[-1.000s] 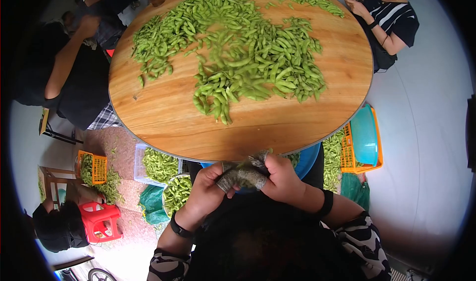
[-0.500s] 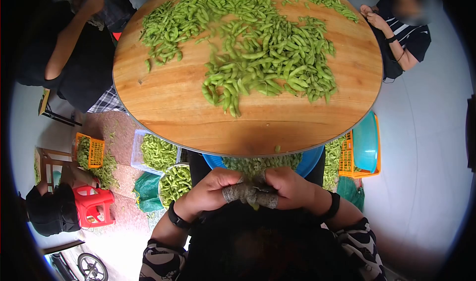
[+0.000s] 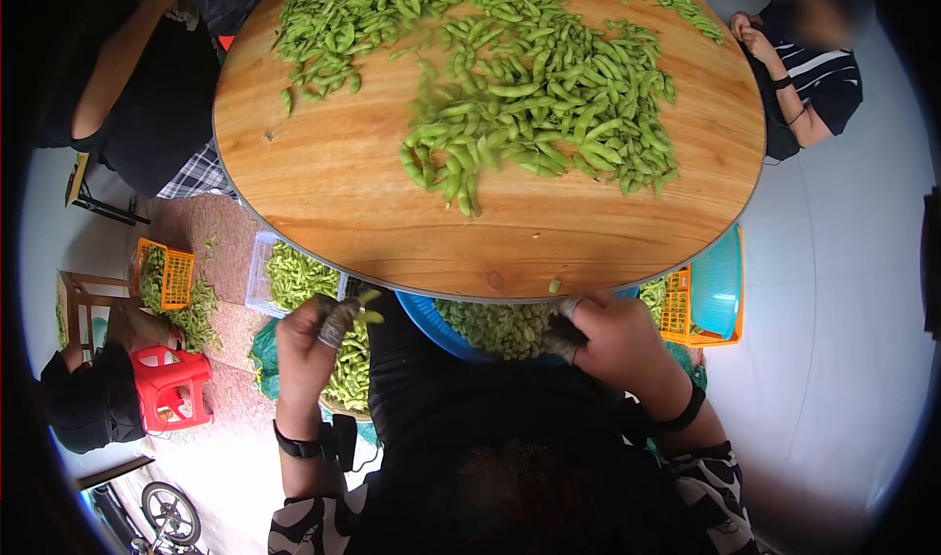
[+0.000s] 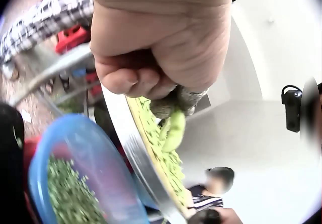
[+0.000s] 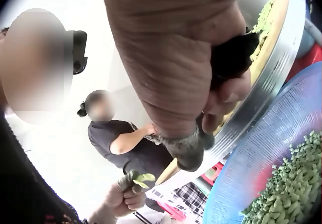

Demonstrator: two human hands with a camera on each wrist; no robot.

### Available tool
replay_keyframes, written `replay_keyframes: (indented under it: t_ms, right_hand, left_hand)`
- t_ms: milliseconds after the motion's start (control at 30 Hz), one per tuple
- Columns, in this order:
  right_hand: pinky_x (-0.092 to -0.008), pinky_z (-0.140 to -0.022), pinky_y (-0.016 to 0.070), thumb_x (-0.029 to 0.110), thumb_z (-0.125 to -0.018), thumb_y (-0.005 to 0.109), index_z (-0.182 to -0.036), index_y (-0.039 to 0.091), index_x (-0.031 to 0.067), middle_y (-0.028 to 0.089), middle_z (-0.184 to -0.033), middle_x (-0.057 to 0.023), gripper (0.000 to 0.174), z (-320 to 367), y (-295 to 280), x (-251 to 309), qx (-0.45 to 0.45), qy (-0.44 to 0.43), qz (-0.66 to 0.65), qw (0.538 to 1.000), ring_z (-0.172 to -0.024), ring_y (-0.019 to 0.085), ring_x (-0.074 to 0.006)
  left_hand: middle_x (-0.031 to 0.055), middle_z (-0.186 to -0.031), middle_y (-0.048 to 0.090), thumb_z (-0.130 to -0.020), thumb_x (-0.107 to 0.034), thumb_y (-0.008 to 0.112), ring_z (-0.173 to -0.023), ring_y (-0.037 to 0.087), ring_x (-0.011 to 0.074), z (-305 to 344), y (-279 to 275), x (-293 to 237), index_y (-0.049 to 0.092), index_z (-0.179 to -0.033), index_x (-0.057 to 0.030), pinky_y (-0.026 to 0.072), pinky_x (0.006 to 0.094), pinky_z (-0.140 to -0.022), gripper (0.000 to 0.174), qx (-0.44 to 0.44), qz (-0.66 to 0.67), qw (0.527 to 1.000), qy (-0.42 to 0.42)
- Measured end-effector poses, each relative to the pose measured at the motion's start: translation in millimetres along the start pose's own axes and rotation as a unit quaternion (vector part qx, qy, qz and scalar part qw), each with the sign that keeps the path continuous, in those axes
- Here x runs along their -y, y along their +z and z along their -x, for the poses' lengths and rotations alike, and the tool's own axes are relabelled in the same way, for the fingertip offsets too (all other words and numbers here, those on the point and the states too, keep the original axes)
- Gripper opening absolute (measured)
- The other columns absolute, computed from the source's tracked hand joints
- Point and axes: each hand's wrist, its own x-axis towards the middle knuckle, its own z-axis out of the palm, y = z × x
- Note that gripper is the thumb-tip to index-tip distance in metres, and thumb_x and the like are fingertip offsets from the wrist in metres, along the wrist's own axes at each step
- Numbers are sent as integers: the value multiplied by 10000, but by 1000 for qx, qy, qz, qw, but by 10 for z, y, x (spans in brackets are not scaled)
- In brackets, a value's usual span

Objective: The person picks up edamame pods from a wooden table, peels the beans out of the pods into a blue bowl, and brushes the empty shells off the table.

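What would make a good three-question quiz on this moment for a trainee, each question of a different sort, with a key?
1. Multiple choice: what does the left hand pinch?
A) a knife
B) a green pod
C) a cup

2. True or false: many pods lie heaped on the wooden table.

3. Fill in the missing word: the blue basket below the table edge holds shelled ____.

Key: 1. B; 2. true; 3. beans
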Motion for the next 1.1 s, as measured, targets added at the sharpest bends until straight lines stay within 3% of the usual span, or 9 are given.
replay_keyframes:
  t_ms: [67,133,400,700,767,867,967,1033,1100]
  right_hand:
    - [-416,-570,501,165,-740,728,-903,622,45,621,-850,-130,228,-49,60,-35,-56,10,-28,998,-691,627,-333]
    - [-413,-568,506,139,-744,718,-931,621,39,626,-905,-147,233,-148,99,-78,-126,35,21,991,-700,629,-337]
    - [-415,-595,527,156,-730,756,-912,625,11,623,-1048,-191,267,-27,316,171,-24,2,15,1000,-728,643,-368]
    - [-422,-602,528,158,-749,736,-924,646,-12,626,-1010,-217,261,52,233,136,-22,49,-12,998,-728,634,-399]
    - [-419,-604,527,147,-747,731,-936,643,-13,624,-989,-228,264,25,227,108,-28,47,-37,998,-725,627,-408]
    - [-384,-618,526,133,-819,692,-989,626,-9,640,-950,-182,232,-100,263,15,-77,8,-55,996,-718,652,-341]
    - [-311,-572,488,122,-904,629,-1025,593,9,637,-876,-97,169,-338,268,63,-178,55,-238,953,-657,618,-192]
    - [-253,-475,415,157,-906,662,-1002,600,10,592,-734,-24,186,-459,200,42,-66,217,-552,802,-549,523,-65]
    - [-237,-461,384,159,-914,653,-993,598,15,579,-734,-4,173,-521,206,29,-61,227,-579,781,-537,490,-42]
  left_hand:
    - [110,-717,625,-827,-136,733,-615,573,189,-36,-148,25,612,-825,6,451,303,-554,187,-89,-281,955,-40]
    - [137,-751,627,-803,-145,747,-640,601,286,-97,-191,99,613,-880,-1,475,366,-564,212,-190,-420,887,34]
    - [157,-824,617,-770,-74,677,-791,617,354,-986,512,-523,638,-898,-32,513,424,-693,141,-128,-334,893,273]
    - [188,-928,623,-719,-25,636,-924,592,379,-1611,849,-481,592,-893,-33,501,444,-807,180,-66,-408,881,230]
    - [193,-877,626,-735,-17,639,-858,603,384,-1426,852,-501,576,-878,-22,508,445,-758,156,-87,-331,888,307]
    - [167,-863,653,-773,10,665,-792,643,352,-1055,834,-643,603,-970,-20,517,395,-682,209,-50,-271,926,256]
    - [116,-828,663,-805,1,694,-738,664,236,-720,939,-714,611,-998,-29,521,310,-642,213,26,-108,968,226]
    - [138,-821,641,-796,-25,712,-730,667,291,-539,1038,-672,593,-965,-36,526,329,-625,207,72,-50,971,223]
    - [129,-837,650,-800,-22,710,-718,667,271,-388,1082,-633,594,-961,-32,529,322,-627,199,93,-41,971,216]
